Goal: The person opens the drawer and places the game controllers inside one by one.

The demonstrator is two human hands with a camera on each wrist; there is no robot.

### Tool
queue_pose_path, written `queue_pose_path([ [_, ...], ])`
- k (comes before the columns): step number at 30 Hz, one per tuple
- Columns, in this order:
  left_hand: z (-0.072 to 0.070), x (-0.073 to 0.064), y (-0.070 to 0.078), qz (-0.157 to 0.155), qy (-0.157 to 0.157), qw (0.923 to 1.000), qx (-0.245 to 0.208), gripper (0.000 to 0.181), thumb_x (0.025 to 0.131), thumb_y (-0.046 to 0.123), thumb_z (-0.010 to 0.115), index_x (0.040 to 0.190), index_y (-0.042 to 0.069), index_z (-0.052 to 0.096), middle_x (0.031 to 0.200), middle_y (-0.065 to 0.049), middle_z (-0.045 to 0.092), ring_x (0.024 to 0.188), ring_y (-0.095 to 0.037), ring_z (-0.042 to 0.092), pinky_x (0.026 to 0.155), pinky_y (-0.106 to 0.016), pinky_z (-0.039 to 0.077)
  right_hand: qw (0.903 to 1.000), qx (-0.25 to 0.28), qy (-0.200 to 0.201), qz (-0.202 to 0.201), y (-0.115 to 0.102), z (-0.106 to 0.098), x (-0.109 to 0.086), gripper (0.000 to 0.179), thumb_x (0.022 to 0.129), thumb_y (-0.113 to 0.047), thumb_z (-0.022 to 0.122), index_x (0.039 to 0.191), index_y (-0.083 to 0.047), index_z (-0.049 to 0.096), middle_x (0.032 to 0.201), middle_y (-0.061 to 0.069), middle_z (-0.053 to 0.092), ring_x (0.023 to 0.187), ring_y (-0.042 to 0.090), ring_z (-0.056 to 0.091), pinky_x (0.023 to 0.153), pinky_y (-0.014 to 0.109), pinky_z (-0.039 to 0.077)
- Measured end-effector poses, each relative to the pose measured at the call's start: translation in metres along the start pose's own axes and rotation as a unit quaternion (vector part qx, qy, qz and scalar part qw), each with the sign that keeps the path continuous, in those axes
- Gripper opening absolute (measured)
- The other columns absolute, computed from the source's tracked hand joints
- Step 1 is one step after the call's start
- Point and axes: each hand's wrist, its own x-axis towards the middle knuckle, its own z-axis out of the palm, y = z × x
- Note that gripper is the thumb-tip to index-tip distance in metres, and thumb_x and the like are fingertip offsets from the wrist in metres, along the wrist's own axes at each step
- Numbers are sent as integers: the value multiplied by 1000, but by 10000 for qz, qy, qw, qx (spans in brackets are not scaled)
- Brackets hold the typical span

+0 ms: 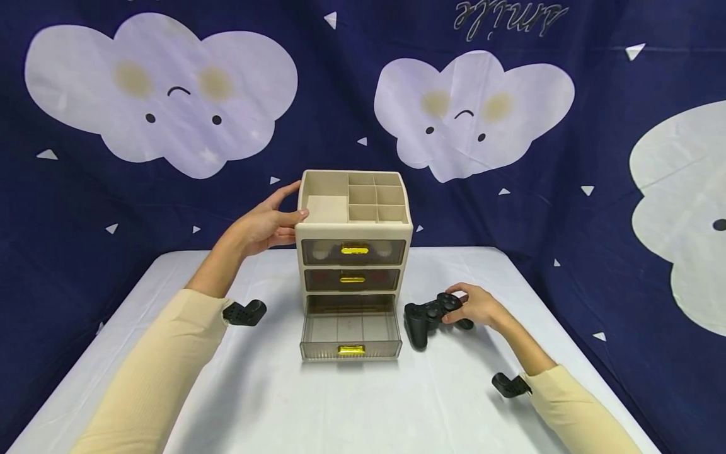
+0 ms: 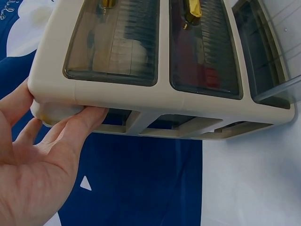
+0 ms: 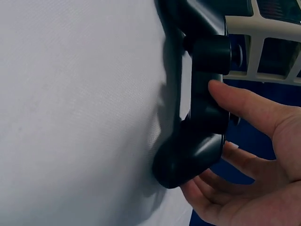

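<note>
A cream desktop drawer organizer (image 1: 352, 231) stands upright on the table, its bottom drawer (image 1: 351, 328) pulled out and bare inside. My left hand (image 1: 263, 222) grips the organizer's upper left side, thumb over the top edge and fingers along the side wall. In the left wrist view, the fingers of the left hand (image 2: 51, 160) lie against that side. To the right of the open drawer is a black game controller (image 1: 422, 318). My right hand (image 1: 476, 306) pinches its right part. The right wrist view shows the thumb on the controller (image 3: 207, 103), with other fingers underneath.
Two closed drawers with gold handles, the top drawer (image 1: 354, 251) and the middle drawer (image 1: 352, 279), hold things blurred behind tinted fronts. Compartments (image 1: 377, 197) divide the organizer's top. A white cloth covers the table (image 1: 255, 391); a dark blue cloud-print curtain (image 1: 334, 82) hangs behind.
</note>
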Motion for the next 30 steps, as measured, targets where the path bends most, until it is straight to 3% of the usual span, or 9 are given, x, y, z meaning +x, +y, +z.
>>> queue_pose_path([
  [6, 1, 0, 0, -31, -18, 10000, -45, 81, 104, 22, 60, 162, 45, 9, 142, -20, 49, 81, -11, 68, 88, -29, 59, 9996, 73, -261, 46, 2, 2, -3, 85, 70, -27, 94, 141, -6, 52, 96, 14, 65, 84, 23, 59, 71, 32, 47],
  [12, 2, 2, 0, -5, -50, 9999, -99, 81, 104, 22, 61, 162, 45, 9, 140, -20, 50, 82, -11, 69, 86, -29, 59, 9986, 280, -435, 52, 9, 5, -4, 88, 72, -31, 90, 146, -6, 50, 109, 15, 68, 91, 22, 61, 84, 36, 49],
  [19, 1, 1, -1, 49, -19, 9999, -160, 80, 104, 20, 60, 162, 44, 10, 132, -17, 53, 76, -11, 64, 82, -28, 58, 9994, 305, -116, 135, 10, 7, -4, 83, 69, -32, 92, 139, -6, 57, 100, 13, 69, 86, 21, 61, 81, 32, 49],
  [30, 0, 2, 0, 24, -86, 9999, -145, 82, 103, 21, 61, 162, 43, 8, 144, -23, 48, 90, -14, 73, 92, -33, 59, 9990, 92, 370, 251, -14, -12, -22, 86, 69, -41, 92, 140, -9, 56, 99, 13, 68, 86, 24, 61, 79, 33, 48],
])
